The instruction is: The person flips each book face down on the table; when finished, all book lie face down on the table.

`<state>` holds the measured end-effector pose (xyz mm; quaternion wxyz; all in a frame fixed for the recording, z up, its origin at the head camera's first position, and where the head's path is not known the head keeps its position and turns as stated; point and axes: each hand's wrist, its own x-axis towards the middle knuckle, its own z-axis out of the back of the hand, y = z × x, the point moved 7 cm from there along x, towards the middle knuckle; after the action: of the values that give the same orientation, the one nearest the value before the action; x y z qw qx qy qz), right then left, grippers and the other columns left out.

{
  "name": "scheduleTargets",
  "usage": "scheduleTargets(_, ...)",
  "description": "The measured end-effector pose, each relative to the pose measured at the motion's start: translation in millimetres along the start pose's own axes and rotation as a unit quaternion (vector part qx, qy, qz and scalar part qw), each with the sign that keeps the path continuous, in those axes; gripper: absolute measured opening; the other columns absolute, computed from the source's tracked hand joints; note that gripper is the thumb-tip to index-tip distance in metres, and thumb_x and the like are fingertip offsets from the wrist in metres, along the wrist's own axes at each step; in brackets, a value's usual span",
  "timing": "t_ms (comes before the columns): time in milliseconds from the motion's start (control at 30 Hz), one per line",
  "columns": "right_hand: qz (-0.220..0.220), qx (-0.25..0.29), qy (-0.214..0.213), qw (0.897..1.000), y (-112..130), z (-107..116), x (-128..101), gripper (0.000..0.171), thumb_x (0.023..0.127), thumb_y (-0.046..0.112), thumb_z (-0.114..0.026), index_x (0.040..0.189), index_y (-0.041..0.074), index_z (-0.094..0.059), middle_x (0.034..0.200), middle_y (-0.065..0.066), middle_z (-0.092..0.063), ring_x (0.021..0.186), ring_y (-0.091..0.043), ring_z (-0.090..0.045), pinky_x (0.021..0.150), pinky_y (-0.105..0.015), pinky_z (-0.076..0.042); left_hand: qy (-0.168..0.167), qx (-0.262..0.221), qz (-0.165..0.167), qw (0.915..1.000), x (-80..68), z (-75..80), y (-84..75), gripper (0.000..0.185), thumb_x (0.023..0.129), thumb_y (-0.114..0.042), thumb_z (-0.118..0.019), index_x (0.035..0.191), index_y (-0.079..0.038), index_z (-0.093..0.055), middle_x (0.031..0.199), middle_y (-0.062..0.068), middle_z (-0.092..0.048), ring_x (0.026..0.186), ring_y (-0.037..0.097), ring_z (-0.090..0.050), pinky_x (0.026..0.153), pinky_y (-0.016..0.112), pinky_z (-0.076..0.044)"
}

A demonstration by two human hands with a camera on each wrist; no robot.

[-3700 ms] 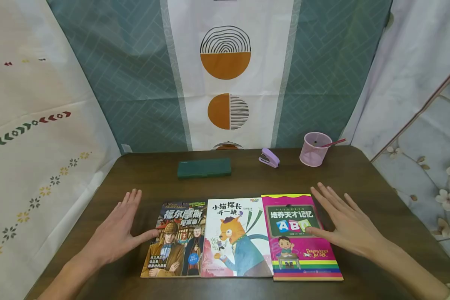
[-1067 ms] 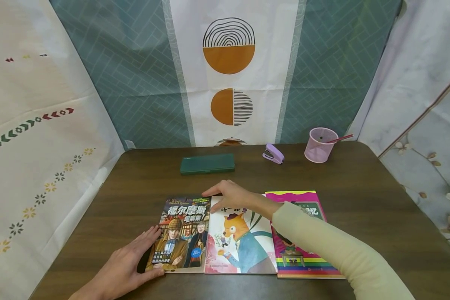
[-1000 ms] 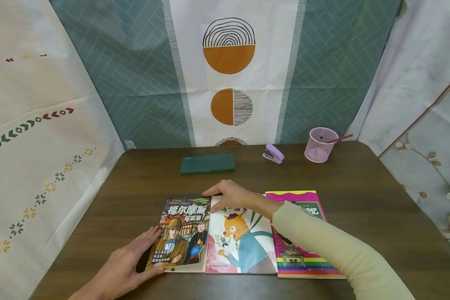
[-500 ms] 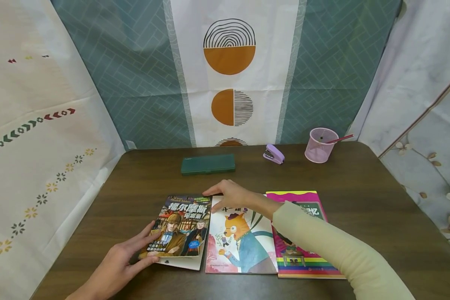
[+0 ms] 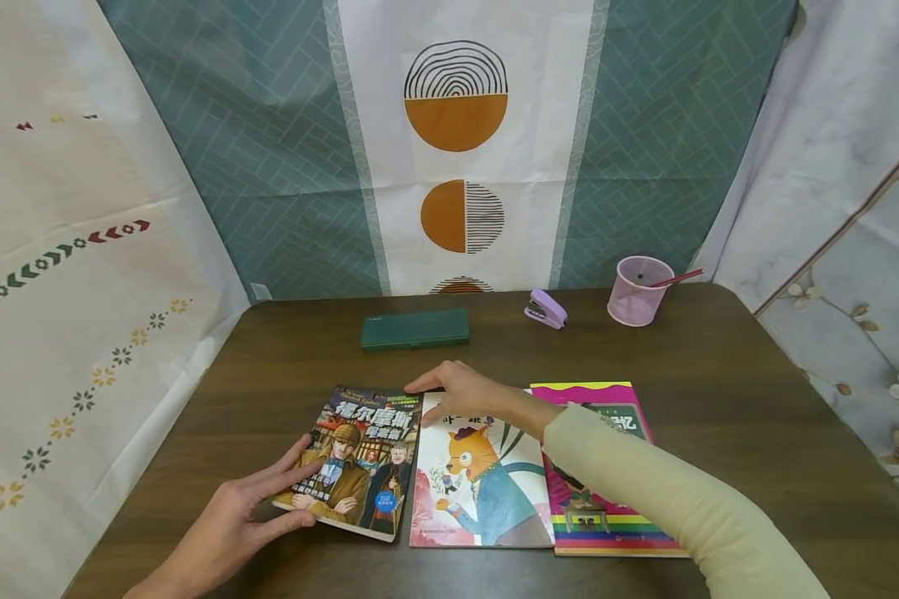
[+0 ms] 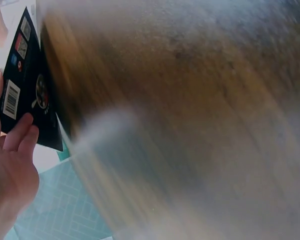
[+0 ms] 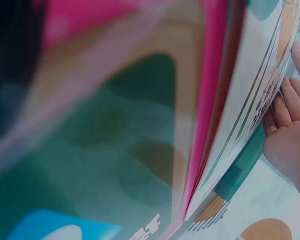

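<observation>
The white book (image 5: 487,491) is partly hidden — by the right hand (image 5: 460,393).

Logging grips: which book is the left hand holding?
The dark leftmost book: the left hand grips its left side, touching neither the white book nor the pink book.

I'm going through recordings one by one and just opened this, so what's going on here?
A person's left hand holds the dark book near its lower left corner, raised enough that the left wrist view shows its back cover. The right hand is over the white book, its fingers at the dark book's upper right corner; whether they grip it is unclear. The pink book lies right of the white one, partly hidden by a sleeve. A green case and purple stapler sit farther back.
</observation>
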<state>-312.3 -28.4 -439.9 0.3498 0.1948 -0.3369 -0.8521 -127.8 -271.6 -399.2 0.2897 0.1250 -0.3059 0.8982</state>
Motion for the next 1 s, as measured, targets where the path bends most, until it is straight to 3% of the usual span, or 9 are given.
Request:
scheduleTargets(400, 0.003, -0.003, -0.003, 1.0, -1, 0, 0, 0.058, 0.091, 0.019, -0.086, 0.146, 0.014, -0.067, 0.145, 0.0, -0.067, 0.142, -0.022, -0.055, 0.116, -0.043, -0.045, -0.013, 0.061, -0.036, 0.9974, 1.0, 2.6, -0.5, 0.069, 0.079, -0.013, -0.093, 0.143, -0.01, -0.068, 0.157, 0.021, -0.05, 0.113, 0.028, -0.072, 0.093, 0.008, -0.048)
scheduleTargets(667, 0.006, -0.009, -0.003, 1.0, -1, -1, 1, 0.06, 0.091, 0.02, -0.087, 0.147, 0.014, -0.066, 0.146, 0.0, -0.066, 0.142, -0.021, -0.055, 0.116, -0.042, -0.045, -0.029, 0.097, -0.021, 0.9947, 4.6, 7.8, -2.1, 0.069, 0.081, -0.015, -0.092, 0.145, -0.013, -0.067, 0.154, 0.017, -0.056, 0.111, 0.026, -0.073, 0.095, 0.007, -0.047)
scheduleTargets(767, 0.005, -0.013, -0.003, 1.0, -1, -1, 0, 0.061, 0.09, 0.021, -0.087, 0.147, 0.015, -0.066, 0.146, 0.0, -0.066, 0.142, -0.021, -0.054, 0.116, -0.042, -0.045, -0.037, 0.099, -0.002, 0.9944, 4.8, 10.2, -1.4, 0.069, 0.082, -0.015, -0.092, 0.146, -0.013, -0.067, 0.151, 0.016, -0.059, 0.107, 0.018, -0.073, 0.084, 0.007, -0.047)
scheduleTargets(833, 0.006, -0.015, -0.002, 1.0, 0, -1, 0, 0.061, 0.09, 0.021, -0.087, 0.147, 0.015, -0.066, 0.146, 0.0, -0.065, 0.142, -0.021, -0.054, 0.116, -0.042, -0.045, -0.045, 0.094, 0.007, 0.9945, 5.2, 12.0, -1.2, 0.067, 0.083, -0.014, -0.091, 0.145, -0.013, -0.067, 0.149, 0.016, -0.061, 0.093, 0.006, -0.07, 0.072, 0.009, -0.045)
scheduleTargets(900, 0.009, -0.019, -0.001, 1.0, 1, -1, 0, 0.061, 0.09, 0.021, -0.087, 0.147, 0.014, -0.066, 0.146, 0.0, -0.065, 0.142, -0.022, -0.054, 0.116, -0.041, -0.045, -0.055, 0.086, 0.009, 0.9947, 5.7, 13.7, -1.7, 0.065, 0.083, -0.012, -0.09, 0.144, -0.012, -0.068, 0.146, 0.017, -0.063, 0.073, -0.007, -0.055, 0.061, 0.011, -0.039)
scheduleTargets(967, 0.013, -0.024, 0.0, 1.0, 2, -1, -1, 0.062, 0.09, 0.021, -0.087, 0.147, 0.013, -0.065, 0.147, -0.001, -0.065, 0.142, -0.022, -0.054, 0.116, -0.041, -0.045, -0.066, 0.085, 0.005, 0.9942, 6.5, 15.0, -3.1, 0.065, 0.083, -0.01, -0.09, 0.144, -0.012, -0.068, 0.145, 0.017, -0.064, 0.063, -0.009, -0.04, 0.057, 0.011, -0.035)
scheduleTargets(1000, 0.015, -0.027, 0.0, 1.0, 3, -1, -1, 0.062, 0.09, 0.021, -0.087, 0.147, 0.012, -0.065, 0.147, -0.001, -0.065, 0.142, -0.023, -0.055, 0.116, -0.041, -0.045, -0.07, 0.087, 0.004, 0.9937, 6.8, 15.6, -3.7, 0.065, 0.082, -0.01, -0.09, 0.143, -0.012, -0.068, 0.144, 0.016, -0.065, 0.062, -0.01, -0.041, 0.058, 0.011, -0.036)
